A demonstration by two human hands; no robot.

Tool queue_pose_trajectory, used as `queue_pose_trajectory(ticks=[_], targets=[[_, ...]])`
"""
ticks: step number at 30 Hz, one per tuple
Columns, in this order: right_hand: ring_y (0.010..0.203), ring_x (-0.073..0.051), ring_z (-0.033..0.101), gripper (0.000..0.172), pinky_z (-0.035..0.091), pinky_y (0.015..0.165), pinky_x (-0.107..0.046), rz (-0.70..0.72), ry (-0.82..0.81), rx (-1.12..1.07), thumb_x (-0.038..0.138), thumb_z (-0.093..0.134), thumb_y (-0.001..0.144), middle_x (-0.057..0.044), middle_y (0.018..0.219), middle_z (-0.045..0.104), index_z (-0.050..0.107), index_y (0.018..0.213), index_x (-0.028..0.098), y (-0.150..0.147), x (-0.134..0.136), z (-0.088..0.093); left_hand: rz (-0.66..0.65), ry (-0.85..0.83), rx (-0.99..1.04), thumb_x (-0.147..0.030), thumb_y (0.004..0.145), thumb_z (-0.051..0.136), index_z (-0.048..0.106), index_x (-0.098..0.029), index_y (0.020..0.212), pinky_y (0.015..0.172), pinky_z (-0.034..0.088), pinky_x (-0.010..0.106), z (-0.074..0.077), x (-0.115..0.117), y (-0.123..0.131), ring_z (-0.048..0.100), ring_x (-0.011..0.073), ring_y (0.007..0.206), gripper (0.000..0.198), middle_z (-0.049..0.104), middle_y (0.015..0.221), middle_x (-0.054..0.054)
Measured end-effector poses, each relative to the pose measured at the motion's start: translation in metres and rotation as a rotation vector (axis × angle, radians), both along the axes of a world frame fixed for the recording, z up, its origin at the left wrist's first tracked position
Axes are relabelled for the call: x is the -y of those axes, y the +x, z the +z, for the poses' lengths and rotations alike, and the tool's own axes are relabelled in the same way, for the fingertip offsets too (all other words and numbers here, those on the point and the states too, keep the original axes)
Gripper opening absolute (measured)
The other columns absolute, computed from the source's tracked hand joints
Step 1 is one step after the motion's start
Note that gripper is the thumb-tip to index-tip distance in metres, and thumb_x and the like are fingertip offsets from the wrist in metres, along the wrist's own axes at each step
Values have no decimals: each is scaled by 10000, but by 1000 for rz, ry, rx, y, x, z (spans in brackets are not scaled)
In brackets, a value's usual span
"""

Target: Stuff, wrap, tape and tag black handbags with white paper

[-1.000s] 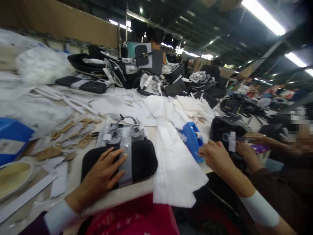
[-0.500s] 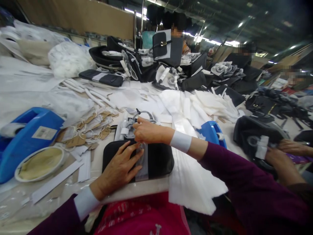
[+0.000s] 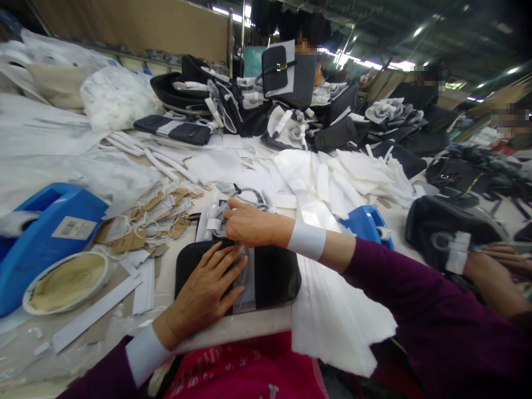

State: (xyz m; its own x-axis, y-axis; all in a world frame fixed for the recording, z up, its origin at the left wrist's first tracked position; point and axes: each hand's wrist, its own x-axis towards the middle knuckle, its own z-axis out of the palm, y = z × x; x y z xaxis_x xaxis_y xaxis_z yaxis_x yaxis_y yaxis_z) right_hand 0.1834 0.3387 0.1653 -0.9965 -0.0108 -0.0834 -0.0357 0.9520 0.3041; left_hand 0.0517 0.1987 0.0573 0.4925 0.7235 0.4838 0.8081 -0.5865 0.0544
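Observation:
A black bag (image 3: 277,274) lies flat at the table's front edge, a grey translucent strip (image 3: 245,293) running across its middle. My left hand (image 3: 205,291) rests on the bag with its fingers stretched out, the fingertips by the strip. Over the bag's far edge, my right hand (image 3: 255,224) is closed, its fingers curled together just above the left fingertips. What the right fingers pinch is hidden behind the hand. Just beyond it is a curved handle (image 3: 251,192) in grey wrapping, with white wrapped pieces beside it.
At left stand a blue tape dispenser (image 3: 50,238) and a round dish (image 3: 68,281) of yellowish stuff, near paper tags (image 3: 133,238). White sheets (image 3: 332,299) hang over the front edge. Another blue dispenser (image 3: 368,224) is at right, by a co-worker's hands (image 3: 494,277). Black bags (image 3: 286,77) pile behind.
The view has shifted slightly. My left fingers lie closer together on the bag. My right hand stays closed at the bag's far edge, and the co-worker's hands at right have moved a little.

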Motion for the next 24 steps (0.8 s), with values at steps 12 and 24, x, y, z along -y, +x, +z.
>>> queue_pose_trajectory(ticks=[12, 24], targets=[[1040, -255, 468, 341, 240, 1055, -454, -109, -36, -85, 409, 683, 829, -66, 955, 648, 579, 1009, 139, 10, -29, -11, 3, 7, 22, -322, 906, 547, 529, -197, 1341, 1158, 256, 487, 0, 0, -2, 413, 252, 1308, 453, 527, 1400, 59], [1121, -261, 464, 329, 370, 996, -438, -773, -299, -808, 133, 493, 839, -119, 1199, 530, 530, 1164, 168, 23, -34, -25, 15, 126, -66, -198, 861, 549, 466, -189, 1381, 1106, 363, 500, 2, 4, -8, 389, 259, 1323, 527, 479, 1446, 42]])
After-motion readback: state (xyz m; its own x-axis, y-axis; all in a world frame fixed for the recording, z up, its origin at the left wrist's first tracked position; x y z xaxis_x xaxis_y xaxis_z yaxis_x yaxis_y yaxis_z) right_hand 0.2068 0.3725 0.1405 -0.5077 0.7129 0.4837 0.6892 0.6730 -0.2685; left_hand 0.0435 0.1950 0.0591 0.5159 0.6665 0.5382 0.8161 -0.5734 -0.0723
